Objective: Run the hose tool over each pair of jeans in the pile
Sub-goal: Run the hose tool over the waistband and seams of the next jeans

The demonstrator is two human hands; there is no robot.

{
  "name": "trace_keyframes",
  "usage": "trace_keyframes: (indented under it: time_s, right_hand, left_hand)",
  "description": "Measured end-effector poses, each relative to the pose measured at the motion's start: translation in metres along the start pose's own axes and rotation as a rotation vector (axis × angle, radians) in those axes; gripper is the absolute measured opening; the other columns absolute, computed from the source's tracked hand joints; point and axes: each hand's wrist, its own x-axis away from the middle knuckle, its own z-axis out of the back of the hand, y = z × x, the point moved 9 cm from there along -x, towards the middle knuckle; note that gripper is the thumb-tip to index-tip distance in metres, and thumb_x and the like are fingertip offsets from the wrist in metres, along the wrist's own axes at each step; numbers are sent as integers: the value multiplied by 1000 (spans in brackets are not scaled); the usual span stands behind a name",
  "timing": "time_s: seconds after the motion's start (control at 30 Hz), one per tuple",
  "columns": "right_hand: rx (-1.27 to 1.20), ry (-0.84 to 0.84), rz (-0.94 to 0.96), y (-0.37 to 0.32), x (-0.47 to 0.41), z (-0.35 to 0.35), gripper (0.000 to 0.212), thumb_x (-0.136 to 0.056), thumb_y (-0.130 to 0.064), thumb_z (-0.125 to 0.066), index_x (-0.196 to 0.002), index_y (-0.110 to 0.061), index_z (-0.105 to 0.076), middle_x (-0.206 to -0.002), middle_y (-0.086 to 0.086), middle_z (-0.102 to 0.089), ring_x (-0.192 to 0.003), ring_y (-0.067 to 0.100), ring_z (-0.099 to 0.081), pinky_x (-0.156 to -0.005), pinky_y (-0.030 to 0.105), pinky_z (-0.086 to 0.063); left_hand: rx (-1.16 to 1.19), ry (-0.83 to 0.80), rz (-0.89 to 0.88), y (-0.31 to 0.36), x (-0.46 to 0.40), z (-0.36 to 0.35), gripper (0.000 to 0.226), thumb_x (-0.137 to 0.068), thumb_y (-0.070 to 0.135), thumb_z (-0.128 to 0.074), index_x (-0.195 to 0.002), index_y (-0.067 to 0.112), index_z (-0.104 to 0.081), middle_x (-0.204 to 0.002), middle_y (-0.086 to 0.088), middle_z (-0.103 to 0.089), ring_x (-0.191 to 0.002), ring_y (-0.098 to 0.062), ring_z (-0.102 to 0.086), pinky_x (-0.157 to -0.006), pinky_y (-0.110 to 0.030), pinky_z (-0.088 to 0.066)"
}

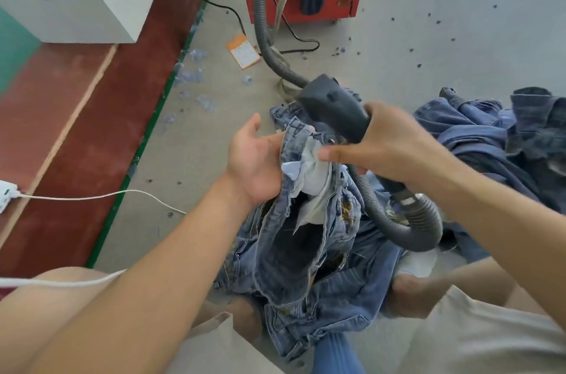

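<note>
Centre of frame, left to right: left hand (255,159), palm up with fingers curled round the waistband of the faded blue denim jeans (294,251); right hand (386,147) gripping the dark grey plastic hose tool (333,108). Right of frame: pile of darker blue jeans (496,134) on the floor.

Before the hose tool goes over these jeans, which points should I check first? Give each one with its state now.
1. Right hand grips the hose tool: ok.
2. Left hand holds the jeans at the waistband: ok.
3. Pocket lining turned out: ok.
4. Tool mouth against the fabric: cannot tell.
5. Hose free of kinks: ok where visible.
6. Pile of jeans within reach: ok.
</note>
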Motion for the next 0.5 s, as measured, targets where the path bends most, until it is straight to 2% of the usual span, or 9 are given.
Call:
trace_keyframes:
  time_s: [0.07, 0.13, 0.2, 0.3, 0.33, 0.37, 0.4, 0.43, 0.5]
  right_hand:
    - [93, 47, 15, -4, -6, -6, 67, -68, -58, -88, -108, -15, -56, -85, 3, -68, -74, 21, -68, -67, 43, -60]
    - [42, 101, 18, -4, -15, -3, 43, -77, -37, -84, -102, -13, -60, -79, 3, -67, -66, 19, -65, -57, 37, -58]
    - [-136, 147, -39, 7, -22, 3, 23, -78, -21, -78, -93, -14, -61, -62, 2, -66, -50, 17, -62, -42, 29, -50]
    - [-364, 173, -129, 22, -29, 9, 20, -78, -10, -74, -94, -10, -62, -47, 0, -60, -41, 16, -56, -43, 28, -46]
    - [-387, 182, -147, 25, -32, 10, 22, -77, -9, -74, -96, -8, -63, -47, 1, -59, -42, 17, -56, -46, 30, -47]
    - [-410, 193, -162, 25, -35, 12, 23, -77, -10, -74, -97, -6, -63, -47, 2, -59, -42, 18, -56, -49, 31, -48]
    - [-440, 206, -175, 26, -37, 14, 23, -76, -10, -74, -96, -5, -64, -46, 2, -58, -43, 18, -55, -50, 32, -49]
    - [-468, 220, -186, 26, -39, 16, 21, -75, -9, -74, -93, -4, -65, -44, 3, -57, -42, 19, -54, -50, 33, -48]
    - [-504, 235, -199, 25, -41, 18, 15, -75, -8, -74, -86, -1, -66, -42, 4, -56, -41, 19, -53, -50, 32, -47]
  left_hand:
    - [22, -15, 13, -1, 3, -3, 94, -101, 70, -17, -148, -8, -43, -145, -32, -52, -133, -45, -54, -111, -53, -44]
    - [21, 50, -2, 2, 3, 0, 88, -102, 66, -20, -146, -6, -47, -144, -30, -54, -131, -43, -56, -113, -52, -42]
    - [-188, 336, -126, 16, 4, 24, 69, -106, 52, -27, -130, -2, -60, -134, -24, -62, -119, -38, -62, -108, -47, -46]
    - [-990, 1038, -588, 65, 53, 42, 31, -101, 30, -36, -104, 15, -63, -115, -11, -64, -110, -25, -53, -97, -37, -39]
    - [-1125, 1062, -817, 68, 68, 25, 24, -98, 32, -38, -96, 20, -59, -102, -2, -62, -100, -16, -50, -88, -33, -37]
    - [-1183, 947, -929, 56, 72, 12, 22, -96, 38, -40, -86, 24, -54, -88, 7, -58, -87, -8, -49, -79, -27, -37]
    - [-1229, 785, -908, 38, 65, 7, 26, -96, 50, -44, -82, 29, -50, -79, 12, -55, -76, -2, -48, -70, -21, -36]
    - [-1308, 624, -756, 13, 52, 7, 34, -92, 66, -49, -84, 33, -49, -78, 14, -56, -74, 1, -52, -64, -18, -36]
    - [-1458, 370, -342, -40, 28, 17, 53, -77, 84, -62, -106, 41, -50, -100, 25, -62, -88, 8, -59, -69, -14, -44]
